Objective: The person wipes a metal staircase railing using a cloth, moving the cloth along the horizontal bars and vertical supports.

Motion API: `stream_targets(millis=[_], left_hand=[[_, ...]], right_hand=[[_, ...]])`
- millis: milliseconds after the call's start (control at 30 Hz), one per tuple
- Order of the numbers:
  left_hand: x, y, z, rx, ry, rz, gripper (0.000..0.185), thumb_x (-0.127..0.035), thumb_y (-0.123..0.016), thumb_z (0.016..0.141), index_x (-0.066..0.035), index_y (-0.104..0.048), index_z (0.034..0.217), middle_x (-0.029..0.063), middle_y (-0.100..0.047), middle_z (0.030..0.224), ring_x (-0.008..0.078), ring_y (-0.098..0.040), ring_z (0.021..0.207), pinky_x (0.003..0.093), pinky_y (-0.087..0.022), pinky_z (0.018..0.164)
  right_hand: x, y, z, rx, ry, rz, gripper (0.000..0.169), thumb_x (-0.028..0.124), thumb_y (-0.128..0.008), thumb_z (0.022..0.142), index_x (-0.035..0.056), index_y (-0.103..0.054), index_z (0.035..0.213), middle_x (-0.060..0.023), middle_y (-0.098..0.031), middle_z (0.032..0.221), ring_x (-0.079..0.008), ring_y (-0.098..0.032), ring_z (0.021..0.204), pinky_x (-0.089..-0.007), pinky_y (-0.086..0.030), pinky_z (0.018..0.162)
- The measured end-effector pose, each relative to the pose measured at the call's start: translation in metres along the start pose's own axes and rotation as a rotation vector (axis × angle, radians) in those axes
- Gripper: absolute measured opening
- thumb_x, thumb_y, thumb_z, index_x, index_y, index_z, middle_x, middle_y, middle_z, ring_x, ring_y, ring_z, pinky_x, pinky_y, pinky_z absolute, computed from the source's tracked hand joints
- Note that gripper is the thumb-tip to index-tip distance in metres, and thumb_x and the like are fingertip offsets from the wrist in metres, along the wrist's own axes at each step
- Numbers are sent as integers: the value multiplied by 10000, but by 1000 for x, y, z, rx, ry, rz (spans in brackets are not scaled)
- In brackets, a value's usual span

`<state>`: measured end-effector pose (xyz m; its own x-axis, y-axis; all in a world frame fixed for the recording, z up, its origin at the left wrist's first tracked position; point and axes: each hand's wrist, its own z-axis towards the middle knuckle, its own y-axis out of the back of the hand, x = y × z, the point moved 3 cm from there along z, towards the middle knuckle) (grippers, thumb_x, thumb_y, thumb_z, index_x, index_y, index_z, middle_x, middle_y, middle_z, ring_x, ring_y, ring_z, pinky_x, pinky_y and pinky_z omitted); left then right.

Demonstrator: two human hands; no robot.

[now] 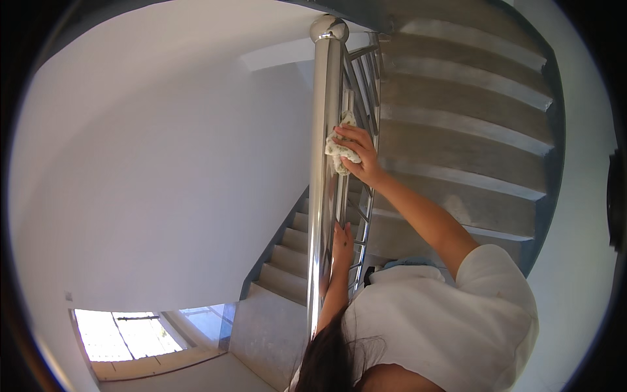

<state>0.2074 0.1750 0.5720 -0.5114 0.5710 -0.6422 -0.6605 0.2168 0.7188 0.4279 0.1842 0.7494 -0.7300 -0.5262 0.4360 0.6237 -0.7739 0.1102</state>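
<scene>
A polished metal handrail (323, 98) with a round ball end (329, 29) runs down the middle of the view. My right hand (360, 152) grips a crumpled, patterned light cloth (343, 152) and presses it against the rail's right side, where a thinner metal tube runs alongside. Lower down, my left hand (343, 245) is raised at the thinner tube (343, 201), partly hidden behind the large rail. Whether its fingers close round the tube, I cannot tell.
Concrete stairs (455, 122) rise on the right beside a pale wall (583, 147). Metal balusters (362, 220) stand along them. Another flight (289, 245) lies left of the rail, next to a white wall (171, 171). A bright window (127, 335) is at lower left.
</scene>
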Motion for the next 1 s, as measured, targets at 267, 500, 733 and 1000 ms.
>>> stream_targets(millis=[267,500,733,1000], left_hand=[[-4,-3,6,4,3,28,312,-180,-576,970,40,-440,1147,297,-570,999,494,-576,909,534,-473,730],[-5,3,-1,14,57,-12,309,-201,-567,976,32,-432,1127,309,-566,984,518,-573,878,551,-476,692],[6,-8,-1,41,60,36,388,-225,-548,993,55,-418,1229,330,-574,996,520,-581,869,549,-481,677],[19,-13,-8,-45,-78,222,432,-222,-559,998,86,-426,1271,329,-586,986,507,-597,856,518,-498,675]], right_hand=[[-44,-3,-55,191,-151,-199,395,97,-700,827,19,-637,1209,-103,-564,1342,-300,-492,1283,-437,-404,1074],[-33,-29,-105,488,-107,-435,389,224,-736,796,103,-666,1159,-18,-584,1302,-216,-472,1314,-499,-370,1099],[-66,-26,-87,623,217,-397,402,400,-675,729,131,-678,1028,-15,-611,1118,-185,-533,1182,-477,-309,1134],[-109,-15,-22,429,320,-406,393,408,-612,739,128,-707,999,-24,-630,1033,-209,-541,1118,-462,-297,1138]])
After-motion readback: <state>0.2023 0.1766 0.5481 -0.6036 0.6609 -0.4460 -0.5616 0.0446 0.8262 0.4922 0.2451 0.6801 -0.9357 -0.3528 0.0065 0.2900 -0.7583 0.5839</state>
